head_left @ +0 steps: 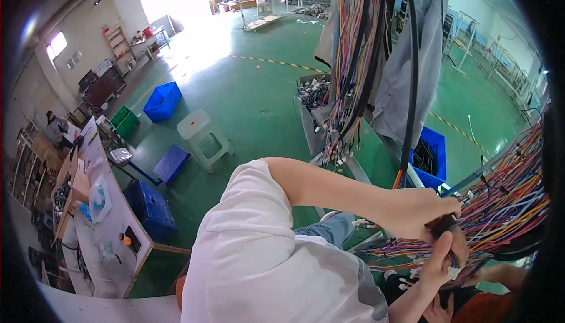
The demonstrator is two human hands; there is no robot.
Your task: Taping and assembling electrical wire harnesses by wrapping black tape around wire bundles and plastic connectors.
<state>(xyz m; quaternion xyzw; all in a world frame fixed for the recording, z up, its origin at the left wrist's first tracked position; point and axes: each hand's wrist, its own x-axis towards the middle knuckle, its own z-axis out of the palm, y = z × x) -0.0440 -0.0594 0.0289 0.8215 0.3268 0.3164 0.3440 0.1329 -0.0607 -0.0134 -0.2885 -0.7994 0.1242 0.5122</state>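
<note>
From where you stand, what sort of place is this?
Most likely a factory hall where wire harnesses are put together. Bundles of coloured wires hang across a frame by both hands, more cables hang from above, and blue plastic crates sit on a painted green floor beside a long workbench.

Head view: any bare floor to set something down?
Open green floor lies between the white stool, blue crate and hanging cables. It is crowded at the wire bundle by both hands, and on the workbench.
</note>
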